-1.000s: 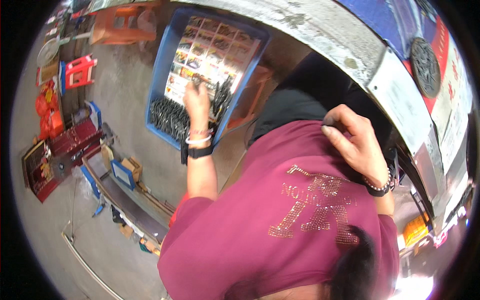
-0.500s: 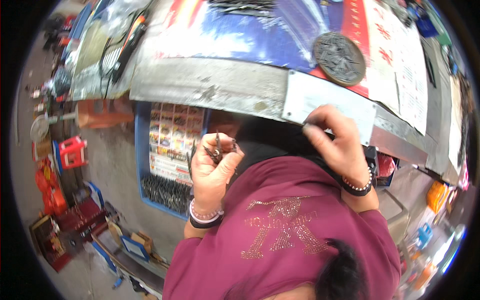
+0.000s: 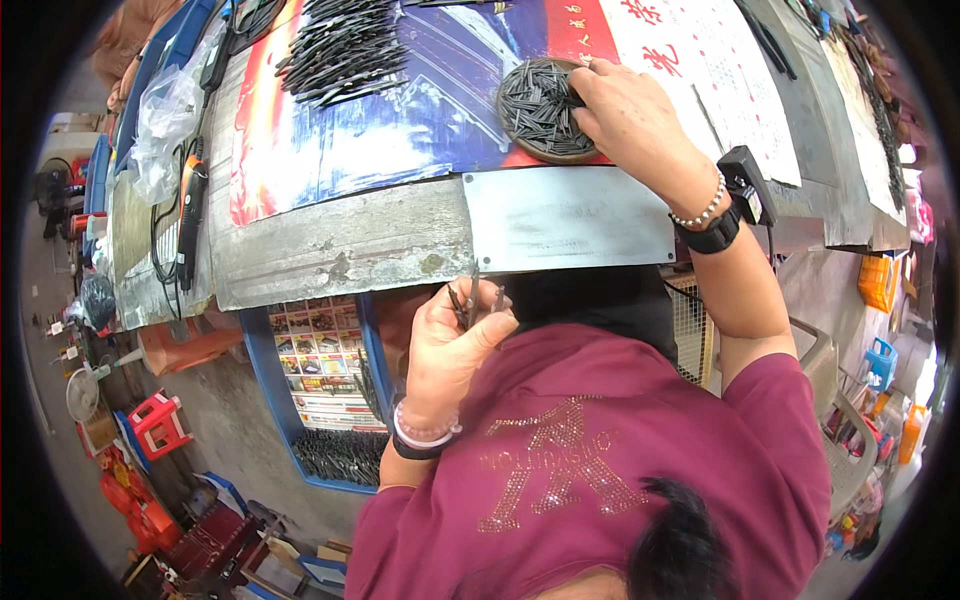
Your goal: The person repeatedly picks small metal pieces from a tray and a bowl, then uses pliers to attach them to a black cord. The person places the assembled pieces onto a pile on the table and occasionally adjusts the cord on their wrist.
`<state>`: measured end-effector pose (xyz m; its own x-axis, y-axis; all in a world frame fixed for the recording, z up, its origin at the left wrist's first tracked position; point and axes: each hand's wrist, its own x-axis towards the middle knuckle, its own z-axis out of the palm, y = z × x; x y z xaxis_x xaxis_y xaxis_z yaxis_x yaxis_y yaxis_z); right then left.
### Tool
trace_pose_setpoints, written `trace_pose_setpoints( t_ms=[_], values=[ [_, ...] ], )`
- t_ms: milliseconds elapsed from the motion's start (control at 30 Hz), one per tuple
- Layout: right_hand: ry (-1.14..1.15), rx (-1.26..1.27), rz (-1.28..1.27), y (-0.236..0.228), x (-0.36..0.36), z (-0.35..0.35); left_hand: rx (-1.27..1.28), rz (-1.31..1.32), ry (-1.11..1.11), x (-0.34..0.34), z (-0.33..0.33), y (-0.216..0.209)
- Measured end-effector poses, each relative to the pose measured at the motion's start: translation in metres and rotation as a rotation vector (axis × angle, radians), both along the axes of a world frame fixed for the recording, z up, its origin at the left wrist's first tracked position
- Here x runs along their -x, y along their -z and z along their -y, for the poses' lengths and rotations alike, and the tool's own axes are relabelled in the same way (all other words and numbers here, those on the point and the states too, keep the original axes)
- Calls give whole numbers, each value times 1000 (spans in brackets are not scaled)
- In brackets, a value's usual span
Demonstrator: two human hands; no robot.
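My left hand (image 3: pixel 455 345) is closed around several thin, dark, pointed metal pieces (image 3: pixel 468 305), whose tips stick up between thumb and fingers in front of the bench edge. My right hand (image 3: pixel 640 120) reaches over the bench to a round shallow dish (image 3: pixel 548 152) heaped with small grey metal pins (image 3: pixel 540 98). Its thumb and forefinger are apart at the dish's right side, over the pins. Nothing shows held in that hand, though its other fingers are partly hidden.
Dark slender metal pieces (image 3: pixel 345 50) lie in rows on the bench's printed sheet. A pale metal plate (image 3: pixel 570 225) covers part of the bench edge. Below, a blue tray (image 3: pixel 262 365) holds many dark pieces. An orange-and-black tool (image 3: pixel 190 215) lies left; a black box (image 3: pixel 748 185) stands beside my right wrist.
My right hand has moved from the bench edge out to the dish of pins. The view has shifted, showing more of the bench. My left hand keeps its dark metal pieces.
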<state>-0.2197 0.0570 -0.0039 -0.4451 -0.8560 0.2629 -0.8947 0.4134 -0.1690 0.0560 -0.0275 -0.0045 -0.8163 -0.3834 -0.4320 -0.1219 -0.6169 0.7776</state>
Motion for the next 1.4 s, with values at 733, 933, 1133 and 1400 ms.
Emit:
trace_pose_setpoints(
  t_ms=[733, 933, 1133, 1400],
  values=[
    [4, 306, 561, -20, -13, -13, 55, 10, 49, -2, -4, -6],
    [-67, 437, 1084, -27, -49, -36, 88, 3, 62, 0, -8, -10],
    [-46, 545, 1031, -15, -31, -37, 103, 2, 103, 6, -14, -10],
    [-2, 625, 808, -10, -22, -20, 102, -12, 84, 9, -17, -10]
  ],
)
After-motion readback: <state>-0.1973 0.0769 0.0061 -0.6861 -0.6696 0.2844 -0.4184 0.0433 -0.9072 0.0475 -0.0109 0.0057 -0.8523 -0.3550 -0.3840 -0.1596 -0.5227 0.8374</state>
